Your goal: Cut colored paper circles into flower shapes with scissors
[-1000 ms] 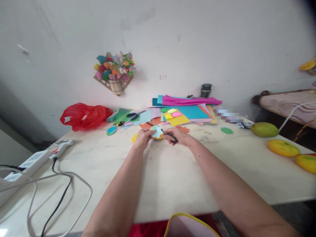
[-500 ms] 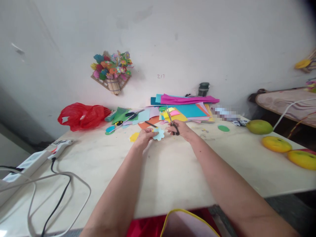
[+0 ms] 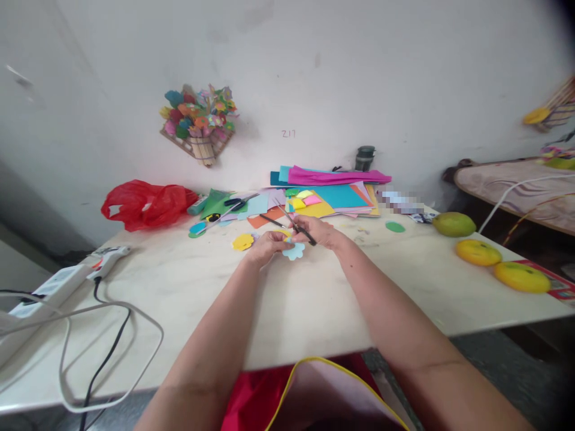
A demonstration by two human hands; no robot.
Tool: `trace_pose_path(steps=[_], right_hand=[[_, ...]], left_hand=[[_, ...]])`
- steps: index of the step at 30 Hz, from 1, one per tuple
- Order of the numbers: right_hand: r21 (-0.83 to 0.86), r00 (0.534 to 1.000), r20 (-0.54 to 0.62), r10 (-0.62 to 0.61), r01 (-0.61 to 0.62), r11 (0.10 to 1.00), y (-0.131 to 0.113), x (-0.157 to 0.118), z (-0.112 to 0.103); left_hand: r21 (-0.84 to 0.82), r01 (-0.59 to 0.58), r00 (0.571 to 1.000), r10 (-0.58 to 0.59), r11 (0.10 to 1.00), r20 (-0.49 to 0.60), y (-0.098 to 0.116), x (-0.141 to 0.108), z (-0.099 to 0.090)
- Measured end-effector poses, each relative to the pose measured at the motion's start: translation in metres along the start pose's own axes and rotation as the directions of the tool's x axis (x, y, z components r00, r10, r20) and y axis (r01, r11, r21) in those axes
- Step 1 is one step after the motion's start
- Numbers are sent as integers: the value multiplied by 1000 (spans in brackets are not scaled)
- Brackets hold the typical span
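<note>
Between the fingers of my left hand [image 3: 268, 247] is a pale blue paper flower [image 3: 294, 251] with a scalloped edge. My right hand [image 3: 320, 231] is closed around the black handles of a pair of scissors [image 3: 303, 232]. Their blades point up and to the left, behind the flower. The two hands are close together above the table, and the fingertips almost meet. A yellow flower cutout [image 3: 243, 242] lies just left of my left hand. Beyond my hands, a dark pencil-like stick [image 3: 272, 220] rests on an orange paper piece.
Coloured sheets [image 3: 341, 200] are stacked at the back by the wall, with a second pair of scissors [image 3: 238, 203] to their left. A red plastic bag [image 3: 148, 205] and a power strip [image 3: 54, 287] with cables are on the left. Mangoes [image 3: 478, 252] and a green disc [image 3: 395, 227] sit right.
My right hand has moved left and closer to my left hand. The scissors have swung from nearly upright to leaning left. The whole view has shifted slightly.
</note>
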State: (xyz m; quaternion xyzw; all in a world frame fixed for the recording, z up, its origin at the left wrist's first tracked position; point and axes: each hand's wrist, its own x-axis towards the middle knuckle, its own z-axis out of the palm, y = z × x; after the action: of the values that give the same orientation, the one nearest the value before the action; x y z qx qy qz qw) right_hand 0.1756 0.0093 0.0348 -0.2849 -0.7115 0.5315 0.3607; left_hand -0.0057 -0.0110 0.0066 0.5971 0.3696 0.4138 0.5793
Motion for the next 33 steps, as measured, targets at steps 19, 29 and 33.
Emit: trace_pose_path(steps=[19,29,33], right_hand=[[162,943,-329,50,4,987,10,8,21],[271,840,-529,122,30,962,9,14,35],[271,782,-616,99,92,958,10,16,40]], left_hand=[[-227,-35,979,-12,973,-203,-2,4,-3],[-297,-121,962,37,947,-272,-5,8,1],[-371,-151,949,29,916,-315,-7,10,5]])
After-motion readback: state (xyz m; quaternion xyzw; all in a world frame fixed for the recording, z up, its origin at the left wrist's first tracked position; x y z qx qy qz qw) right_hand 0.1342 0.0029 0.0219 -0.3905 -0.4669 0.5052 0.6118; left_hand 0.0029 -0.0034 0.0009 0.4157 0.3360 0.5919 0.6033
